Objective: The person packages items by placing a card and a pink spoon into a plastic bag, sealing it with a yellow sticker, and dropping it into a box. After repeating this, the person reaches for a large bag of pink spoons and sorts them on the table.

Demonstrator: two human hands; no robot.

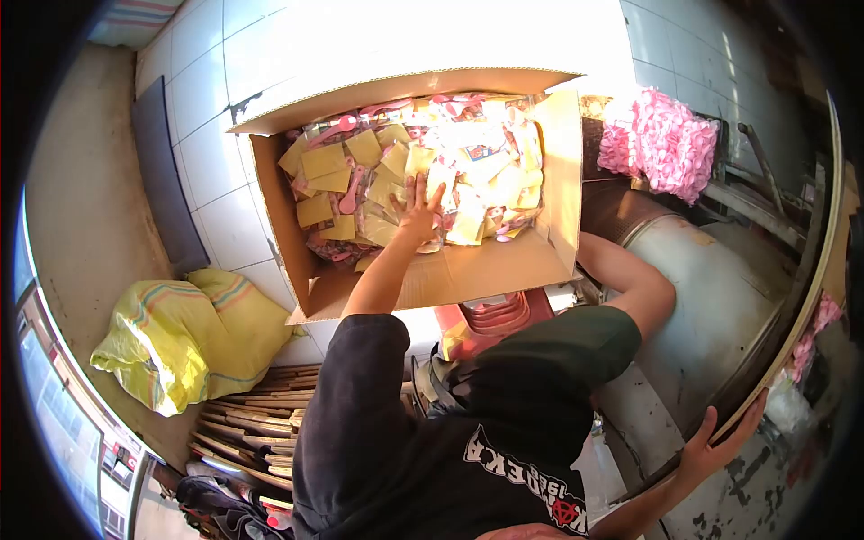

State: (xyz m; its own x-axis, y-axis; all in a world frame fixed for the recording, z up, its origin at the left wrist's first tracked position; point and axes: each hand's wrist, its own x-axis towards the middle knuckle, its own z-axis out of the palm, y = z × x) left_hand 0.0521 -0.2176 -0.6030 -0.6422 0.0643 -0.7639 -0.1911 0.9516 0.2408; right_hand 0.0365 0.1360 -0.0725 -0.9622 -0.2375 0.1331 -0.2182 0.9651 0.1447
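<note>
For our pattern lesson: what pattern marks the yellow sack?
The yellow sack has bluish and reddish stripes, seen in the head view.

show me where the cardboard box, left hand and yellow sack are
Cardboard box [486, 272], head view: bare cardboard of its near side.
Left hand [418, 220], head view: back of the hand.
Yellow sack [196, 340], head view: middle of its bulging side.

The person wears a black T-shirt [405, 450] with short, loose sleeves — the left sleeve [373, 346] faded towards charcoal, the right sleeve [594, 337] showing a faint green cast. White block lettering [490, 450] crosses the chest, partly lost in folds, with smaller numerals and a round red emblem [565, 511] — the left hand [418, 216] is bare.
</note>
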